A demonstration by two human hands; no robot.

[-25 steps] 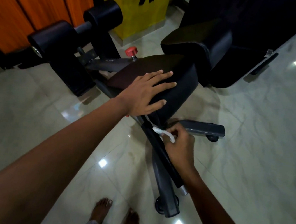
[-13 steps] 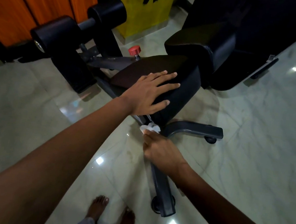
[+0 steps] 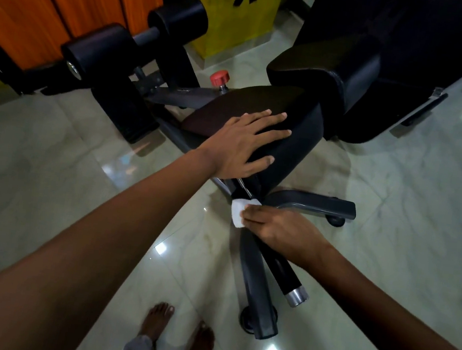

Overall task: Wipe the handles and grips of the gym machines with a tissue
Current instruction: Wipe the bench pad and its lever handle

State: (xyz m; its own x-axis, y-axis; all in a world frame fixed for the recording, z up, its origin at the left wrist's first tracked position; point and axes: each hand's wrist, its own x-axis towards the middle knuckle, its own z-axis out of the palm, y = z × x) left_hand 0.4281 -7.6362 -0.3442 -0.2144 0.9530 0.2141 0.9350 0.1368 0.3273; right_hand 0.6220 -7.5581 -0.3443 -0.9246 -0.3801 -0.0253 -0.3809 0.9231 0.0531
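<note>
A black gym bench stands on the tiled floor. My left hand [image 3: 247,144] rests flat on its seat pad [image 3: 294,151], fingers straight. Below the seat a black handle bar [image 3: 282,269] with a silver end cap slants toward me. My right hand [image 3: 281,230] wraps the top of that bar and presses a small white tissue [image 3: 238,212] against it. The tissue sticks out to the left of my fingers. Most of the upper bar is hidden under my hand.
The bench's grey base legs [image 3: 311,203] spread right and toward me, each with a wheel. Black foam rollers [image 3: 99,51] and a red knob [image 3: 219,77] sit at the far end. A back pad [image 3: 340,74] rises behind. My bare feet [image 3: 176,332] stand close to the base.
My right hand has slid the tissue up the handle bar toward the seat and turned palm down. My left hand has stayed on the seat pad.
</note>
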